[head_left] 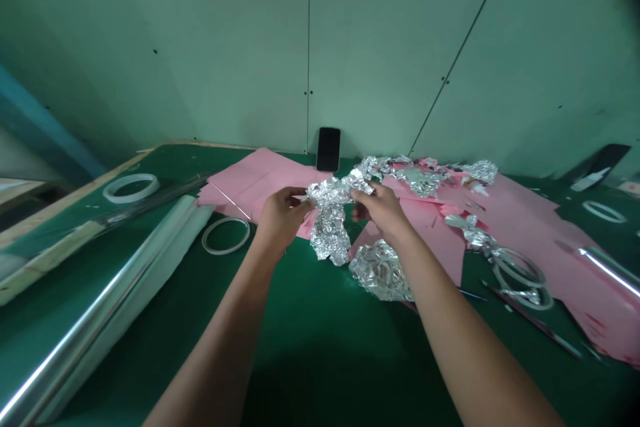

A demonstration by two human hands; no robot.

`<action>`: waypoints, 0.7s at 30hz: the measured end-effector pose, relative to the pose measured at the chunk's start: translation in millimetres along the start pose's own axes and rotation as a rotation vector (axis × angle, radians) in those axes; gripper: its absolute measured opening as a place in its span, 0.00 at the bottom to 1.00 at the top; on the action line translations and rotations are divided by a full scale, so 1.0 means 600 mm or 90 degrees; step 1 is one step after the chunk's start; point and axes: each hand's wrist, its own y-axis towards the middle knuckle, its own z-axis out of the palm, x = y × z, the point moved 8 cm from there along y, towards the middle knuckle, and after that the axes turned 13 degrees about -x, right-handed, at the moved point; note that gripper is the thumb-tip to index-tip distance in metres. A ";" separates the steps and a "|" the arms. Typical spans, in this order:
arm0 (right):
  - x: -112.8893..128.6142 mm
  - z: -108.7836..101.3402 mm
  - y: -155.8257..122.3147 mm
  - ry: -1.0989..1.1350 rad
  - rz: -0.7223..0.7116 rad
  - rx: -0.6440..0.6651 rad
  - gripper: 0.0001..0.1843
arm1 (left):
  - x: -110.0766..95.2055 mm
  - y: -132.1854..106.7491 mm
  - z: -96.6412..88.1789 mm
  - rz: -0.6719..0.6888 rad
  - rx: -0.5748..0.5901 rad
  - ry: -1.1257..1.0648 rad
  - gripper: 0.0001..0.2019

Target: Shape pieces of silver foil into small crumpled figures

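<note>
Between my two hands hangs a crumpled piece of aluminium foil (331,227), its lower part dangling over the green table. My left hand (284,217) pinches its upper left edge between thumb and fingers. At the upper right, my right hand (381,209) grips the foil with the thumb in front. Just below my right hand, another crumpled foil piece (381,270) lies on the table, partly covered by my right forearm. Pink paper sheets (265,180) spread out behind my hands.
A phone (329,148) leans against the green wall. Tape rolls (226,236) lie on both sides. A long foil roll (105,307) and a wooden strip (53,260) are at the left. Foil scraps (423,182), pink paper and a dark slender tool (533,320) lie at the right.
</note>
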 end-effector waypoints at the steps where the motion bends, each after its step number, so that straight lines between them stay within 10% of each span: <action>1: -0.006 0.002 -0.005 0.011 0.025 0.012 0.38 | 0.000 -0.001 0.001 -0.002 0.010 -0.005 0.15; 9: -0.033 0.008 -0.001 0.084 0.055 0.051 0.40 | -0.005 0.001 0.013 0.003 0.026 -0.085 0.09; 21: 0.018 0.030 0.059 0.155 -0.103 0.141 0.14 | -0.027 0.038 0.030 0.193 0.031 -0.123 0.06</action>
